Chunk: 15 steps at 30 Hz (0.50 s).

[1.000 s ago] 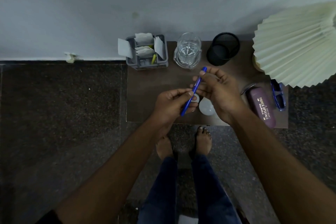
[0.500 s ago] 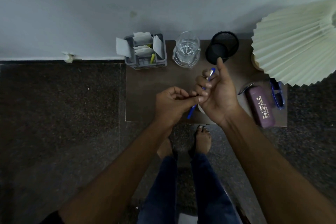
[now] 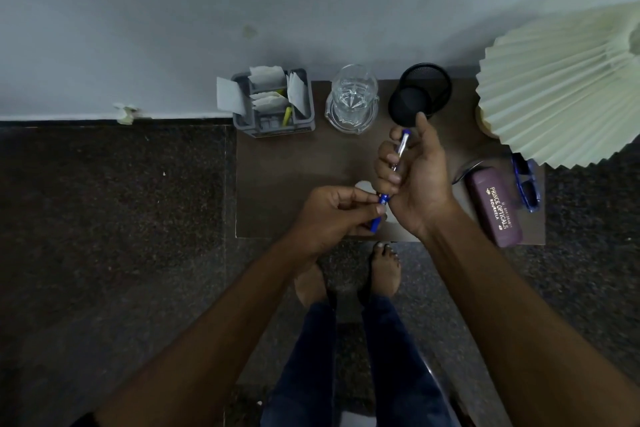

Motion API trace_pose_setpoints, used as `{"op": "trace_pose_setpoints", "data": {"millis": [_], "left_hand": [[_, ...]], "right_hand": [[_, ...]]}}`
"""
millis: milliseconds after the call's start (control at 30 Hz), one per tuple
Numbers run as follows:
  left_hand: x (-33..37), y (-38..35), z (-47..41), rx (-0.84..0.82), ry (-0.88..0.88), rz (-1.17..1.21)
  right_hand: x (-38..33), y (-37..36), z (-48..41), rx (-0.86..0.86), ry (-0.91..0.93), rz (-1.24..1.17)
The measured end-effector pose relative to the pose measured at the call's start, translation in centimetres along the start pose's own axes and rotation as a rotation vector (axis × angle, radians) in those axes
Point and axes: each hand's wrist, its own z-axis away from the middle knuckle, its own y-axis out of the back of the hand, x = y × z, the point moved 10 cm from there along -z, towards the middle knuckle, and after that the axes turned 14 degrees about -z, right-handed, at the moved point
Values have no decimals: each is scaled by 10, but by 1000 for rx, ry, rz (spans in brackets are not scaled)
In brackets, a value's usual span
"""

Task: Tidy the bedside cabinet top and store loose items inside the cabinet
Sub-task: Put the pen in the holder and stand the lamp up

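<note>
Left hand [image 3: 332, 215]: I am pinching the low end of the blue pen [image 3: 383, 199], probably capping it.
Right hand [image 3: 417, 180]: I am gripping its barrel for steadiness.
Pen's place: hovering over the desk [image 3: 294, 177] front.

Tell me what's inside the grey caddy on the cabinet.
The grey caddy holds white paper slips and a small yellow item; anything beneath the slips is hidden.
</note>
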Motion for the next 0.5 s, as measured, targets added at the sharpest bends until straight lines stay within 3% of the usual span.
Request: {"op": "trace_pose_setpoints", "data": {"millis": [233,500], "left_hand": [[6,5,-14,106,2,-21],[49,3,-30,228,-36,-17]], "right_hand": [[-32,0,-2,-26,207,389],[-86,-4,-1,2,399,487]]}}
